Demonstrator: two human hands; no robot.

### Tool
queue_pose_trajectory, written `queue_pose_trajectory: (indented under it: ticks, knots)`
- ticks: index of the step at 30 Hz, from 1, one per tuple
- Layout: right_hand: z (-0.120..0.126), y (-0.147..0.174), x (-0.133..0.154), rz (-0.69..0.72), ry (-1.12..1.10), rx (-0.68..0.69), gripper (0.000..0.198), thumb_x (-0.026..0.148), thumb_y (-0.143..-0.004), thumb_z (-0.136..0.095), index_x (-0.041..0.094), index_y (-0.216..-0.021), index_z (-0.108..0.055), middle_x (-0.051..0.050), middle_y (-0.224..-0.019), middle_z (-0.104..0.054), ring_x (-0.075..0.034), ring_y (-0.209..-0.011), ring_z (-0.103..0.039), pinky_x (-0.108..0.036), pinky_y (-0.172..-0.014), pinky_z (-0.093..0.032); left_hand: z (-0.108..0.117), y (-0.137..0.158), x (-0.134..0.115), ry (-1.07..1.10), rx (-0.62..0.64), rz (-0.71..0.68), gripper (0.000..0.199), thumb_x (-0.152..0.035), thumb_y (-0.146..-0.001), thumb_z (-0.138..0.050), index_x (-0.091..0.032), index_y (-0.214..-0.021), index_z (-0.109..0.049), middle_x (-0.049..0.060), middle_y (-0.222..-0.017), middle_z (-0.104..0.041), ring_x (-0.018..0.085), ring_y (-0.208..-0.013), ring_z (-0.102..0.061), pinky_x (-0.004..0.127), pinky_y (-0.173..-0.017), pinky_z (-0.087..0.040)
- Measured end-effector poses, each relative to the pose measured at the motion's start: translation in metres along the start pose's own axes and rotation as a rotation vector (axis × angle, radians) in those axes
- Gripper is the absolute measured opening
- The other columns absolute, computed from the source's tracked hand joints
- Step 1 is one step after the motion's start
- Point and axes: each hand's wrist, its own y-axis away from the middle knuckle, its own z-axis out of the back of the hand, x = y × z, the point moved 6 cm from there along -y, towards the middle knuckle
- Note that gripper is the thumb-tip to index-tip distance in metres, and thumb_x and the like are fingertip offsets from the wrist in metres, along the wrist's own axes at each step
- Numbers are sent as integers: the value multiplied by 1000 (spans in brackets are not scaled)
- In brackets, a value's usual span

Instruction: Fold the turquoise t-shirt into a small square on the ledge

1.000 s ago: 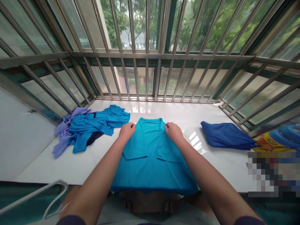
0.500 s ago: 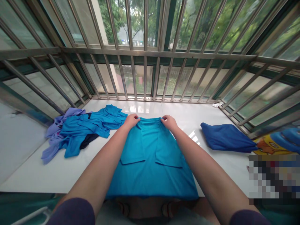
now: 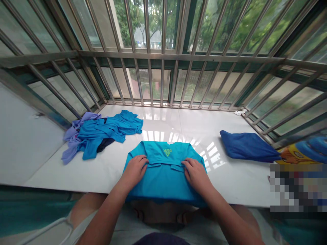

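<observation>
Shirt in bright turquoise lies at the lower centre of the frame, on a glossy white bench, its near end reaching the bench's front edge. From my remote seat I see its far part doubled over toward the wearer, with a yellow-green triangular print and lettering below the far fold.

The left hand rests on the left half of the shirt, the right hand on the right half, well apart from each other. Both have bent fingers, with the fingertips touching the cloth by the folded-over edge; I cannot tell whether they pinch the fabric or only press on it.

At the left of the frame I see a loose heap: a crumpled blue garment over a lilac garment, with dark cloth showing beneath. Right of centre, well apart from the shirt, lies a folded dark blue cloth. Just beside it, at the right edge of the frame, is a yellow-and-blue item, with a pixelated patch below.

Metal bars cross the upper frame, and behind them green trees show through window glass.
</observation>
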Motion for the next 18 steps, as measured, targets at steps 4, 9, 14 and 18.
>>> queue_pose_trajectory:
  ticks: [4, 9, 14, 18]
  knots:
    - [10, -11, 10, -18, 7, -81, 35, 26, -107, -48, 21, -132, -71, -15, -137, -68, -31, -124, -62, -45, -109, -48, 12, -20, -13, -58, -80, 12, 31, -26, -108, -46, -22, -122, -73, 13, -133, -75, 31, -127, -68, 48, -114, -52]
    - [21, -56, -10, -394, 5, -99, 35, 38, -112, -43, 18, -130, -66, -17, -121, -73, -32, -109, -69, -40, -92, -52, 18, -67, -4, -124, -117, 403, 36, -40, -108, -51, -17, -133, -64, 20, -117, -78, 36, -111, -74, 45, -96, -56]
    - [8, -78, -26, -549, -51, -12, 32, 35, -109, -54, 17, -135, -57, -16, -111, -77, -31, -98, -75, -35, -76, -48, 8, -96, 17, 49, -36, 500, 44, -25, -101, -62, -19, -144, -55, 16, -115, -80, 32, -109, -77, 37, -89, -55]
    - [0, -70, -29, -526, -70, -14, 27, 33, -111, -49, 22, -133, -57, -10, -103, -77, -28, -94, -75, -32, -75, -46, 5, -95, 31, 63, -39, 447, 28, -18, -101, -58, -20, -127, -68, 13, -122, -77, 29, -116, -73, 36, -99, -55]
